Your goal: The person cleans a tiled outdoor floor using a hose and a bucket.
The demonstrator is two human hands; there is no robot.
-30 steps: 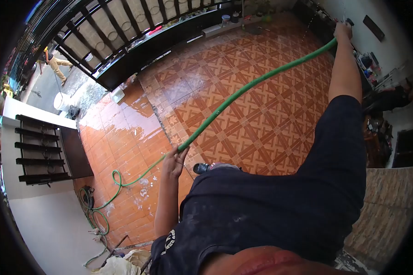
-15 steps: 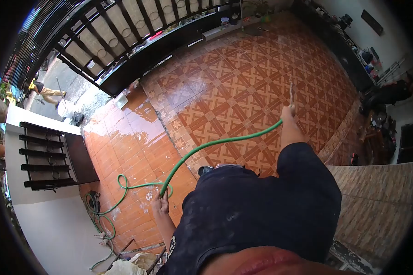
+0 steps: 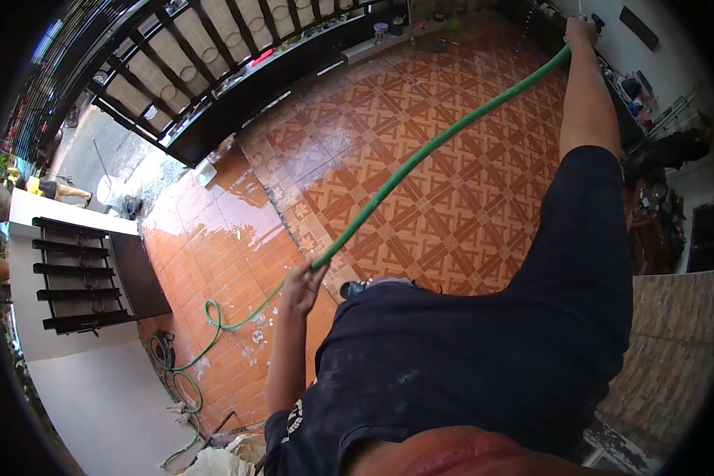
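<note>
A green hose (image 3: 432, 147) stretches diagonally across the view between my two hands. Its upper end is in my right hand (image 3: 581, 33), raised high at the top right with the fingers wrapped round it. Lower down, at the centre left, my left hand (image 3: 303, 287) grips the hose. From there the hose runs down to the left and lies in loops on the orange tiles. Under the raised stretch is a patterned brown tile floor (image 3: 420, 206).
A dark slatted gate (image 3: 206, 119) spans the upper left. Beyond it stand a white bucket (image 3: 111, 189) and a partly visible person (image 3: 55, 189). A black rack (image 3: 75, 274) is on the left. Objects line the right wall, and a stone-patterned surface (image 3: 674, 333) is at the lower right.
My right hand has moved up and to the right with the hose, and my arm is more extended. My left hand has risen slightly to the right. The hose is straighter.
</note>
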